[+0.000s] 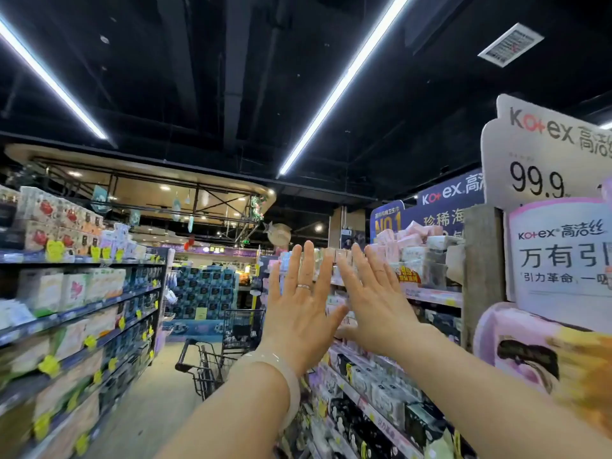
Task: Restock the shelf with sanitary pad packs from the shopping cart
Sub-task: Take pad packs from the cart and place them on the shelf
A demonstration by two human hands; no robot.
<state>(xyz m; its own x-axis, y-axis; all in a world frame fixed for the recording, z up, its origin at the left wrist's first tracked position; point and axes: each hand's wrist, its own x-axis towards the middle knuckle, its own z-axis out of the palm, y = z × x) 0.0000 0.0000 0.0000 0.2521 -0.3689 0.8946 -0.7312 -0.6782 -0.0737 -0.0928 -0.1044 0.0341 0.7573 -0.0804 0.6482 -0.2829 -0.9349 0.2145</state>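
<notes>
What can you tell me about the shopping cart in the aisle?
The shopping cart is dark metal wire with a black handle bar facing the camera. It stands upright on the aisle floor, ahead, between the shelves. The left arm hides part of its basket, so its contents cannot be made out. Neither hand touches it.

Pink packs (pixel 415 235) are topping the right shelf (pixel 433 294); black-and-white packs (pixel 381 389) are filling its lower edge. White Kotex sign (pixel 546 150) is showing black and red lettering. Yellow tags (pixel 49 366) are dotting the left shelf (pixel 66 316). Cart (pixel 212 369) is showing black wire.
</notes>
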